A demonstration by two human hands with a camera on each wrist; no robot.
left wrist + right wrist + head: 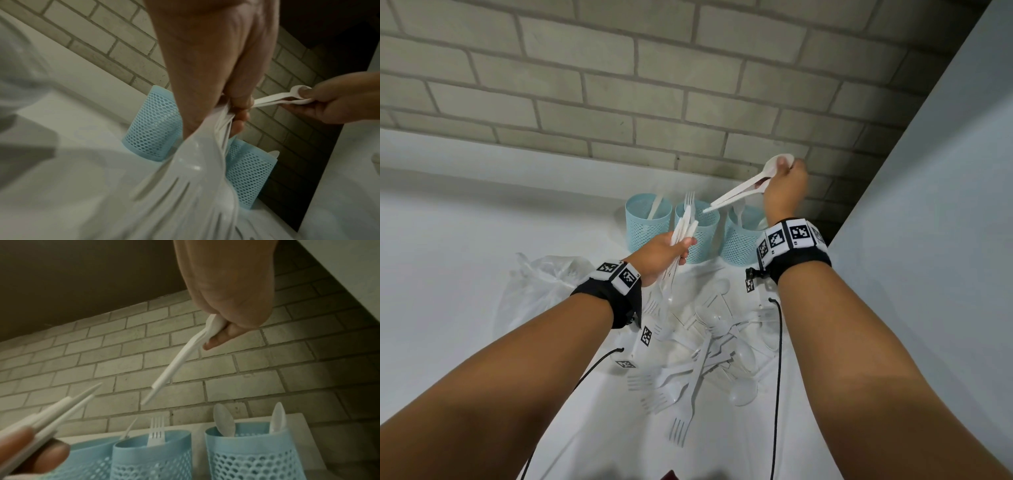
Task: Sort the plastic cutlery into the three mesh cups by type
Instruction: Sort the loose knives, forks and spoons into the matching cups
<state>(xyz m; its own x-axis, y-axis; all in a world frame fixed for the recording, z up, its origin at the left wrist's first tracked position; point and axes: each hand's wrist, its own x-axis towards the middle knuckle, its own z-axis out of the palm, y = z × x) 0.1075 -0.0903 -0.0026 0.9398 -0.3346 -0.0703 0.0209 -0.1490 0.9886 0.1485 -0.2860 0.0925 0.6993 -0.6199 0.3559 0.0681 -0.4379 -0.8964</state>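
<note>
Three light-blue mesh cups stand in a row by the brick wall: the left cup (648, 222) holds a knife, the middle cup (702, 236) a fork (156, 430), the right cup (738, 243) spoons (224, 421). My left hand (681, 248) grips a bundle of white forks (195, 178) just in front of the middle cup, handles pointing up, tines down. My right hand (782, 169) is raised above the right cup and pinches white spoons (743, 192) by their bowls, handles slanting down-left over the middle cup. A loose pile of white cutlery (705, 353) lies on the counter between my forearms.
A crumpled clear plastic bag (541, 284) lies left of the pile. The brick wall (619, 85) runs close behind the cups. A plain white wall (928, 240) bounds the counter on the right. Black cables (777, 377) hang from both wristbands.
</note>
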